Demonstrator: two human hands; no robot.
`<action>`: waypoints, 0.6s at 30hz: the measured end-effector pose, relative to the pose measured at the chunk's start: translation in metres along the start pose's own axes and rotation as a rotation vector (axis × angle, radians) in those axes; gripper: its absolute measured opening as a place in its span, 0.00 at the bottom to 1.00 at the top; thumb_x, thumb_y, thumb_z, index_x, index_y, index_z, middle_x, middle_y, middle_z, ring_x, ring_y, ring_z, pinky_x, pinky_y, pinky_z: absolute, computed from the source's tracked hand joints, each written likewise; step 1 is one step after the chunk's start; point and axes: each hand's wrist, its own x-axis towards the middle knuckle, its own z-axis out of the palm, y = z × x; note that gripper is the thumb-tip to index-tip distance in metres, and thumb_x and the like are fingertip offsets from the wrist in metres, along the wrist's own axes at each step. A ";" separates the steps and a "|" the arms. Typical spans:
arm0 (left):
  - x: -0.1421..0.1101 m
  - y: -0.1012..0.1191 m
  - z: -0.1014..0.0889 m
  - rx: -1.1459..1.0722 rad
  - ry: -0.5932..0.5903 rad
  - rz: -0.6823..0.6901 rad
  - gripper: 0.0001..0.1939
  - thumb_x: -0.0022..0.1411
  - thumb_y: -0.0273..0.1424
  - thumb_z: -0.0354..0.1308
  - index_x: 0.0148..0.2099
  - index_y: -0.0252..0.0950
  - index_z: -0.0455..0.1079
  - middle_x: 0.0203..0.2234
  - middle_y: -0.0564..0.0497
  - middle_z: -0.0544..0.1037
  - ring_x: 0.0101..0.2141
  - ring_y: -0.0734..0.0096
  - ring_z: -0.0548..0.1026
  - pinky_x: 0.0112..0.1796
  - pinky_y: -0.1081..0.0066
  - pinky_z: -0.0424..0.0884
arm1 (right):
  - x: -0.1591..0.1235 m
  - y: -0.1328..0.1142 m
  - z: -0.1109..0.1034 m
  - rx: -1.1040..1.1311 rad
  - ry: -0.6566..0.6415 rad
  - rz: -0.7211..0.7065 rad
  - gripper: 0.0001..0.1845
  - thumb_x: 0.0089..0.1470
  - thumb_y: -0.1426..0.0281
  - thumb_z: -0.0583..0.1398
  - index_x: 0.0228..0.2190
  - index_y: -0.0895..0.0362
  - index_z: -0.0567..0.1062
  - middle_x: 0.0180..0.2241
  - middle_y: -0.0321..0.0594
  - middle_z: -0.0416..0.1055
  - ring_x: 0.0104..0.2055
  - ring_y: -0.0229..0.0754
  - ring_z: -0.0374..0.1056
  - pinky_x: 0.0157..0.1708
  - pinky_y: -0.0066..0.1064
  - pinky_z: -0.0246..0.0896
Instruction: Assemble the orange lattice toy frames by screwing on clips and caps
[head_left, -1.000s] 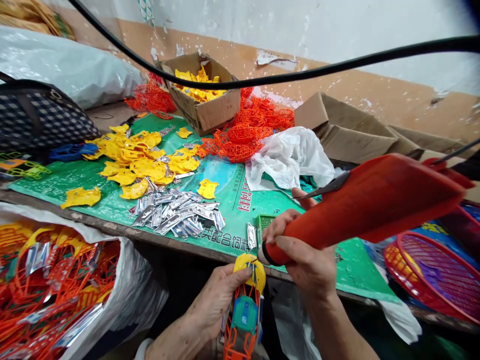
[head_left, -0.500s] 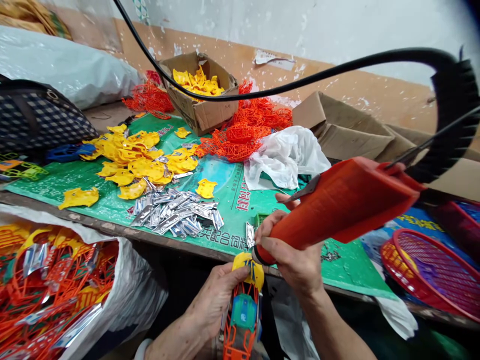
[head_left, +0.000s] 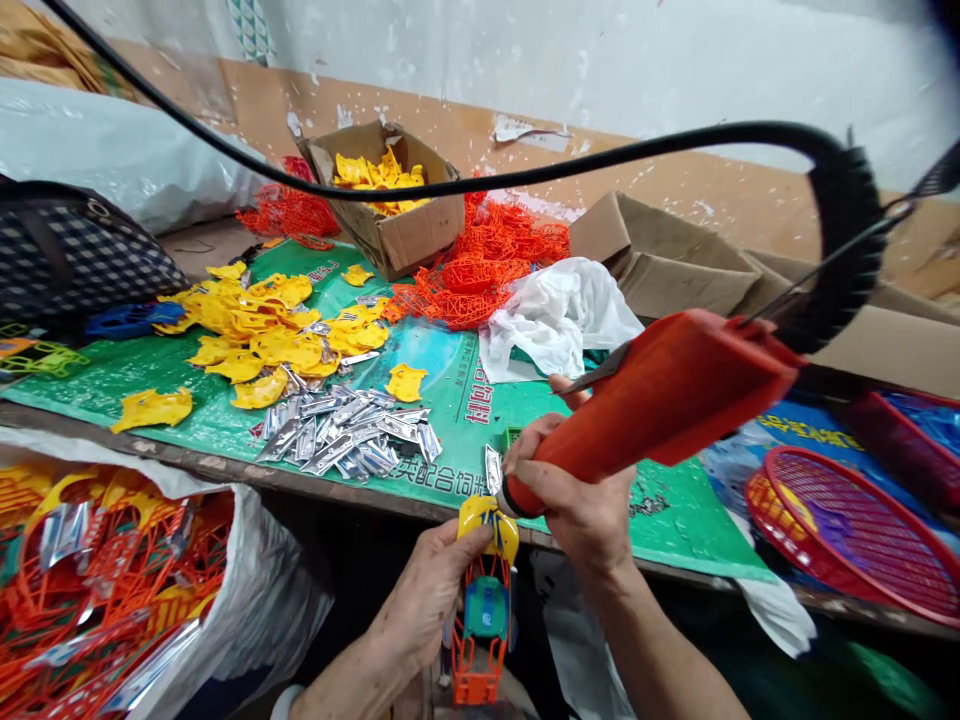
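Observation:
My right hand (head_left: 581, 495) is closed round the narrow front end of a big orange power tool (head_left: 660, 395), whose black tip presses on a yellow cap. My left hand (head_left: 431, 590) grips an orange lattice toy piece (head_left: 484, 620) with that yellow cap (head_left: 487, 520) on top and a teal part in its middle, held below the table edge. A black cable (head_left: 525, 178) runs from the tool's rear across the view.
On the green mat (head_left: 225, 410) lie yellow plastic parts (head_left: 255, 335), silver metal strips (head_left: 345, 435) and orange lattice frames (head_left: 487, 265). A cardboard box (head_left: 394, 215) holds more yellow parts. A white sack (head_left: 97, 590) of assembled pieces stands at the left, red baskets (head_left: 855, 530) at the right.
The tool has moved left and slightly up with my right hand, its rear end and cable swinging into view. My left hand still holds the toy piece under the tip.

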 end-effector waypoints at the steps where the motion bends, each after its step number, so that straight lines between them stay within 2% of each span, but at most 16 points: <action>1: 0.000 0.001 0.000 0.003 0.004 -0.006 0.17 0.50 0.39 0.70 0.35 0.29 0.77 0.21 0.49 0.78 0.20 0.73 0.72 0.24 0.75 0.68 | 0.003 -0.002 -0.003 0.008 0.036 -0.016 0.08 0.39 0.71 0.67 0.27 0.54 0.74 0.24 0.32 0.70 0.24 0.39 0.67 0.30 0.38 0.68; 4: -0.001 0.004 0.000 0.027 0.020 -0.055 0.17 0.52 0.40 0.68 0.34 0.30 0.75 0.19 0.48 0.77 0.19 0.71 0.73 0.23 0.73 0.69 | 0.018 -0.005 -0.014 -0.001 0.140 -0.090 0.09 0.39 0.71 0.67 0.27 0.54 0.75 0.24 0.32 0.70 0.25 0.38 0.67 0.32 0.39 0.69; 8: -0.005 0.005 -0.003 0.074 0.022 -0.076 0.16 0.53 0.41 0.67 0.34 0.31 0.74 0.20 0.49 0.77 0.19 0.70 0.74 0.22 0.73 0.70 | 0.043 0.002 -0.032 -0.061 0.232 -0.176 0.06 0.40 0.71 0.66 0.22 0.56 0.73 0.23 0.33 0.69 0.23 0.38 0.66 0.27 0.36 0.66; 13: -0.006 0.004 -0.008 0.074 -0.004 -0.085 0.16 0.55 0.40 0.66 0.39 0.31 0.74 0.22 0.50 0.76 0.20 0.73 0.73 0.23 0.74 0.70 | 0.064 0.023 -0.047 -0.084 0.294 -0.157 0.07 0.38 0.71 0.66 0.24 0.58 0.74 0.22 0.34 0.70 0.22 0.38 0.65 0.26 0.35 0.64; 18: -0.003 0.001 -0.005 0.095 0.014 -0.020 0.19 0.53 0.42 0.67 0.38 0.30 0.75 0.21 0.52 0.73 0.19 0.77 0.68 0.22 0.77 0.68 | 0.068 0.034 -0.047 -0.085 0.299 -0.141 0.09 0.37 0.71 0.68 0.24 0.58 0.73 0.23 0.33 0.71 0.22 0.37 0.65 0.26 0.34 0.64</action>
